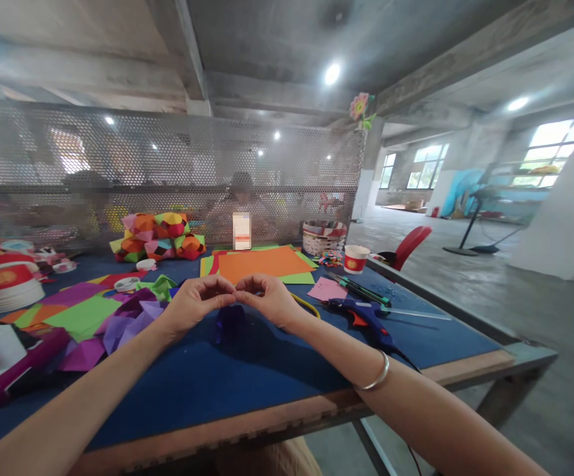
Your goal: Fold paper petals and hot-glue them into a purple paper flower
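I see the dark purple piece (230, 324) just below the meeting fingertips, against the blue counter (178, 396); left grip (191, 303) and right grip (274, 301) are both pinched together, though I cannot tell on what. I judge this fine 2-handed fingerwork, calling next for light, steady pinches, between folded purple paper (128, 324) and glue gun (367, 314).

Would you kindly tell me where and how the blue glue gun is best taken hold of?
I'd take the glue gun by its handle, probably with the right hand, coming from the near right: the handle slants that way, the red trigger sits ahead of it, and the nozzle points left, away from the grip.
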### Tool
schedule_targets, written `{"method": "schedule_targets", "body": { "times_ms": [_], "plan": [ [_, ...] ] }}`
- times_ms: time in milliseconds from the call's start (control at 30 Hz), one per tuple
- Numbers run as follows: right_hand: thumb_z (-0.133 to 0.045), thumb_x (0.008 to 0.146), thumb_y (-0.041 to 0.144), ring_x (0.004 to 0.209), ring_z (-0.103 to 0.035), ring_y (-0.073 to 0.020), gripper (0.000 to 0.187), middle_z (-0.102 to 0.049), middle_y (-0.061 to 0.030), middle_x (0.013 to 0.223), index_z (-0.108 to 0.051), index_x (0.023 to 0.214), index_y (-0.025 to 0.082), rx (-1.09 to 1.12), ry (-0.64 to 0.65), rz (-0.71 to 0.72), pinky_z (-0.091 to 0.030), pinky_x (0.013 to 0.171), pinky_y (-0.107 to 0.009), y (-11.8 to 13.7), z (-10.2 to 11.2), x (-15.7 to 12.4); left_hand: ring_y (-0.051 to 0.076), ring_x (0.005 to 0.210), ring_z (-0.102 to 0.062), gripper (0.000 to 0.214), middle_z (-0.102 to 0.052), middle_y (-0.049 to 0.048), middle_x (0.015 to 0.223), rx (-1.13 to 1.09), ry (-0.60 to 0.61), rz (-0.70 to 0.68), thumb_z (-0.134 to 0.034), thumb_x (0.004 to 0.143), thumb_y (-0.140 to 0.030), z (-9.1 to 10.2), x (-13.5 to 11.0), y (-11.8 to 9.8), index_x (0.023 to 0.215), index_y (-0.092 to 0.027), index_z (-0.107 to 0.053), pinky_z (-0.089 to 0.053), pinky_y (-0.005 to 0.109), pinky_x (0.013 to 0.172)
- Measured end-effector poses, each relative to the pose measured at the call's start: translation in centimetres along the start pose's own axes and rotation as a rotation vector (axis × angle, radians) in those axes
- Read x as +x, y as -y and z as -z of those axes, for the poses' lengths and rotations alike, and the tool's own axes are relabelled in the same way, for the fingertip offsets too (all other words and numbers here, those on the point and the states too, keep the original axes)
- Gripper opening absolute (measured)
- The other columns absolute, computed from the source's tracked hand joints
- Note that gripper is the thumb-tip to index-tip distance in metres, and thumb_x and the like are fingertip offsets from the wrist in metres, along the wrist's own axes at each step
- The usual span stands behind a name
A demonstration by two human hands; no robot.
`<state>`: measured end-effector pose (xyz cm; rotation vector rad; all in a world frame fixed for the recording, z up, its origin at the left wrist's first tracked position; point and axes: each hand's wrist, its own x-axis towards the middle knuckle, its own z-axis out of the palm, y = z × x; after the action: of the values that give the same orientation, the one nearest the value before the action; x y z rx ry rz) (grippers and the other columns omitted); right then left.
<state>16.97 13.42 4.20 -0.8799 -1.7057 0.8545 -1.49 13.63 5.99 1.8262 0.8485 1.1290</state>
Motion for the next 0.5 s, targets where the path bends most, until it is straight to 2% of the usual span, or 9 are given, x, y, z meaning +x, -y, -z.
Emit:
{"method": "schedule_targets", "body": {
  "times_ms": [500],
  "plan": [
    [-0.075, 0.075, 0.027, 0.066, -0.057, -0.0118, 0.014, -0.067, 0.0002, 0.073, -0.068, 0.079, 0.015, -0.015, -0.002, -0.004, -0.044, 0.066, -0.026, -0.12, -0.03, 0.05, 0.014, 0.065, -0.060, 0.022, -0.067, -0.0011, 0.064, 0.013, -0.047, -0.024, -0.085, 0.056, -0.033, -0.31, -0.01, -0.41, 0.066, -0.018, -0.071, -0.049, 0.027, 0.068]
  ]
}}
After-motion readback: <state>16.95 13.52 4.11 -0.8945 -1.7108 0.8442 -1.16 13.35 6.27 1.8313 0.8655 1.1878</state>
